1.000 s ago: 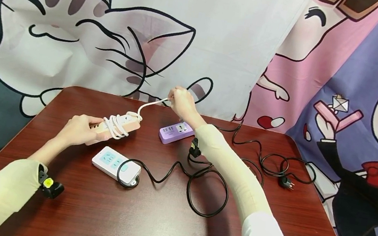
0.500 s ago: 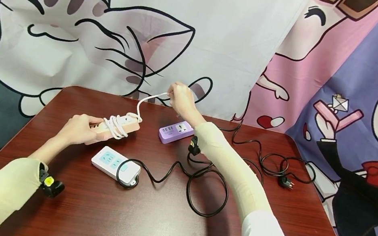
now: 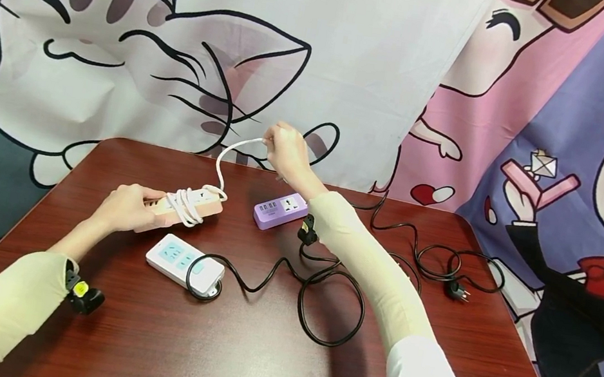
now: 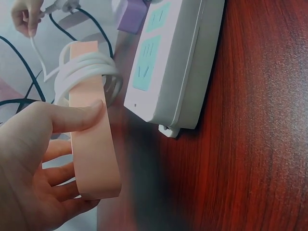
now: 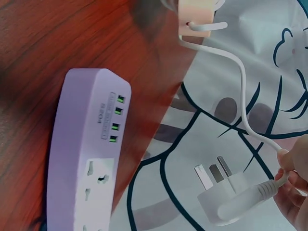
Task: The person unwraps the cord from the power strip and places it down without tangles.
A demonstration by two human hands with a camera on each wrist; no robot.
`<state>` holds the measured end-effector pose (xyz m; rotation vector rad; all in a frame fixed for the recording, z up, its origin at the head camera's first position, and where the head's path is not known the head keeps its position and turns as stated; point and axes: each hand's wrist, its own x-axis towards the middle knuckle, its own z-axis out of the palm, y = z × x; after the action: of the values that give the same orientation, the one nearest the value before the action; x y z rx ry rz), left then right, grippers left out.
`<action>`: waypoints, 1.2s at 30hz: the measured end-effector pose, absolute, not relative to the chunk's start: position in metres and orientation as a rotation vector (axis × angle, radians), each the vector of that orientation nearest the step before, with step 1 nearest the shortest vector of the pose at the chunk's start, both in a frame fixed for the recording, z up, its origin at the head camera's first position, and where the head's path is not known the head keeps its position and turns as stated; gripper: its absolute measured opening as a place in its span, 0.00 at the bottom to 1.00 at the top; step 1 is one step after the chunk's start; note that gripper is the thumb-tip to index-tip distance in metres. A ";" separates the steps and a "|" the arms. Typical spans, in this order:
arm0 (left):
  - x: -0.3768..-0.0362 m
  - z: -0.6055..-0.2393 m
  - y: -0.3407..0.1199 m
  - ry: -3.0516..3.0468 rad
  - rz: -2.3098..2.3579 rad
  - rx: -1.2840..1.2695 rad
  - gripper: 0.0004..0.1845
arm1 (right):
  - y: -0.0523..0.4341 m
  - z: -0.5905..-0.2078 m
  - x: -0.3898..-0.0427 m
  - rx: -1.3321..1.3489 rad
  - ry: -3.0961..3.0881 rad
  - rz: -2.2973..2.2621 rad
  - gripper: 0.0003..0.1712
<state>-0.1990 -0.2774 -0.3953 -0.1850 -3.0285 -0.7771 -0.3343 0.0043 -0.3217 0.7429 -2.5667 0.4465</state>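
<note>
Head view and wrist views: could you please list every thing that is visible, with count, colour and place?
pink power strip: 1, pink, far left of table, held above it
white cord: 1, white, partly wound round the pink power strip, rising to the right hand
white plug: 1, white, three pins, at the cord's end by the right hand
white power strip: 1, white with teal sockets, lying left of centre
purple power strip: 1, purple, far centre
black cords: several loops, black, centre to right
table: 1, dark red wood
cartoon backdrop: 1, multicoloured, behind table
left hand: grips pink power strip
right hand: pinches white cord near plug
</note>
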 end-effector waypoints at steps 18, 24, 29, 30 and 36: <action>-0.201 -0.398 -0.275 -3.062 -0.734 -0.130 0.35 | 0.000 -0.305 -0.326 0.801 -2.392 0.548 0.05; -0.202 -0.398 -0.275 -3.065 -0.724 -0.096 0.36 | -0.002 -0.297 -0.317 0.828 -2.351 0.588 0.04; -0.201 -0.397 -0.277 -3.065 -0.723 -0.064 0.34 | -0.002 -0.292 -0.312 0.810 -2.348 0.598 0.05; -0.201 -0.397 -0.278 -3.067 -0.724 -0.057 0.33 | -0.002 -0.292 -0.311 0.806 -2.345 0.604 0.05; -0.200 -0.399 -0.281 -3.065 -0.750 -0.019 0.33 | 0.000 -0.288 -0.304 0.803 -2.302 0.653 0.05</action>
<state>-0.1997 -0.2806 -0.3986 -0.0185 -3.0655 -0.7501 -0.3043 -0.0001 -0.2880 0.8029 -2.3016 0.6535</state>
